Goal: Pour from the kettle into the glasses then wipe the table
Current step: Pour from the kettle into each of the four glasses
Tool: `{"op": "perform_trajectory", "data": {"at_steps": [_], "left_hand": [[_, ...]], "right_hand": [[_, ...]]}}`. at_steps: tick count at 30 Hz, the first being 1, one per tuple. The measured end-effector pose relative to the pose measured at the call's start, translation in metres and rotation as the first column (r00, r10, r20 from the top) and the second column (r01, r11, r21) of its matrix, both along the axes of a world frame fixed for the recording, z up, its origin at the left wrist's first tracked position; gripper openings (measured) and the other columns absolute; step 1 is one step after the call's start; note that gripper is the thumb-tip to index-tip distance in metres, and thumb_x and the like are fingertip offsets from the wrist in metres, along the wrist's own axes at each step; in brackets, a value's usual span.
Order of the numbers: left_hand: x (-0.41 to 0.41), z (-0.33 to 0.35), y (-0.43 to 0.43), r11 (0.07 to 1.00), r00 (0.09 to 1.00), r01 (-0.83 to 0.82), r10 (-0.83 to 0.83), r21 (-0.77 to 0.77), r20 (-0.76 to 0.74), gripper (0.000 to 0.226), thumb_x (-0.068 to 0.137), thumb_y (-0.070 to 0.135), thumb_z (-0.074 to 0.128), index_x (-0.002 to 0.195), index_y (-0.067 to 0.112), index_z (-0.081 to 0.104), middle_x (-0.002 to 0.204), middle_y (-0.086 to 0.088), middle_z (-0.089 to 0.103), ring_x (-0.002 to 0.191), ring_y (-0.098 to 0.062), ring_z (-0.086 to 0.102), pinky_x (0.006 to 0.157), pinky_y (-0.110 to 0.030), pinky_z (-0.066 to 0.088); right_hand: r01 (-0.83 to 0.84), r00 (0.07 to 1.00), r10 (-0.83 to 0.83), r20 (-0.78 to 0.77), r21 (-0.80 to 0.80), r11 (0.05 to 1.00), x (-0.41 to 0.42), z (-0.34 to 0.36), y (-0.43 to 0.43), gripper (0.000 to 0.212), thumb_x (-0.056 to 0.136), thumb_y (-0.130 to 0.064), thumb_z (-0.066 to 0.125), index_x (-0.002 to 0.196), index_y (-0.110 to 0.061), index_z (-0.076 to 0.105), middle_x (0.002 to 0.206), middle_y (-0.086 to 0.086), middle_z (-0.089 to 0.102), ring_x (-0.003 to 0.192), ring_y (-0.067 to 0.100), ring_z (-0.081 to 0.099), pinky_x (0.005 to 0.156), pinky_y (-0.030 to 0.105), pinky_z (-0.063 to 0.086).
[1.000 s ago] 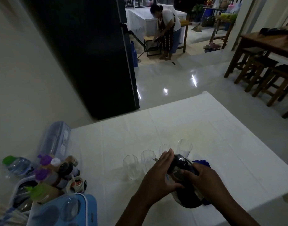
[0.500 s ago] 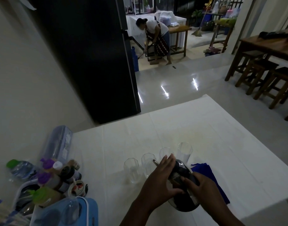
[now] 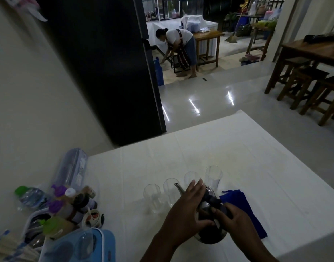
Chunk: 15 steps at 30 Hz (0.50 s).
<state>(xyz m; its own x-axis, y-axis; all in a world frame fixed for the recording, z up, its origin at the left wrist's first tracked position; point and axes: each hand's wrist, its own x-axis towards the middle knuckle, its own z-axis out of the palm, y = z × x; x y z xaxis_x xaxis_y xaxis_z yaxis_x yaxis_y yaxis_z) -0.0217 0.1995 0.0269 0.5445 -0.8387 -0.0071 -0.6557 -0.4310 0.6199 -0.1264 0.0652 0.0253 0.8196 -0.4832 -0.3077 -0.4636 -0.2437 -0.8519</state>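
A dark metal kettle (image 3: 207, 207) stands near the front edge of the white table (image 3: 238, 157). Its thin spout points left toward the glasses. My left hand (image 3: 185, 214) lies over the kettle's lid and left side. My right hand (image 3: 238, 222) grips the kettle's black handle from the right. Several clear glasses stand in a row just beyond the kettle, from the leftmost glass (image 3: 153, 197) to the tall rightmost glass (image 3: 213, 176). I cannot tell whether any liquid is in them. A folded blue cloth (image 3: 245, 208) lies flat on the table right of the kettle.
At the table's left corner crowd bottles and jars (image 3: 71, 203), a water bottle (image 3: 30, 197), a clear container (image 3: 71, 169) and a blue rack (image 3: 87, 244). A black fridge (image 3: 105, 69) stands beyond. A person (image 3: 179, 48) bends over in the back room; wooden stools (image 3: 309, 86) stand at right.
The view has tilted up slightly. The kettle sits more upright with both hands still on it, and the blue cloth has come into view. The person in the back has moved left and bent lower.
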Motion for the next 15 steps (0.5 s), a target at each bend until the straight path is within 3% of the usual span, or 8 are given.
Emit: {"op": "perform_trajectory", "data": {"at_steps": [6,15], "left_hand": [[0.000,0.002,-0.016,1.000,1.000,0.009,-0.009,0.000,0.022,0.093,0.079,0.051,0.067,0.150,0.030,0.010,0.153,0.025,-0.005,0.140,0.006,-0.013,0.113,-0.022,0.012],[0.001,0.001,-0.048,0.999,0.999,0.034,-0.034,-0.020,0.007,0.099,0.076,0.048,0.071,0.151,0.028,0.010,0.157,0.020,-0.001,0.142,0.005,-0.010,0.115,-0.024,0.014]], "right_hand": [[0.037,0.999,-0.037,0.016,-0.030,0.999,-0.003,0.006,-0.013,0.024,0.083,-0.030,0.066,0.063,-0.019,0.060,0.050,-0.005,0.063,0.048,0.000,0.054,0.049,0.019,0.037],[0.021,1.000,-0.020,0.005,-0.189,0.982,-0.006,0.019,-0.046,0.028,0.082,-0.029,0.068,0.061,-0.038,0.052,0.052,-0.005,0.057,0.058,0.005,0.055,0.052,0.020,0.040]]}}
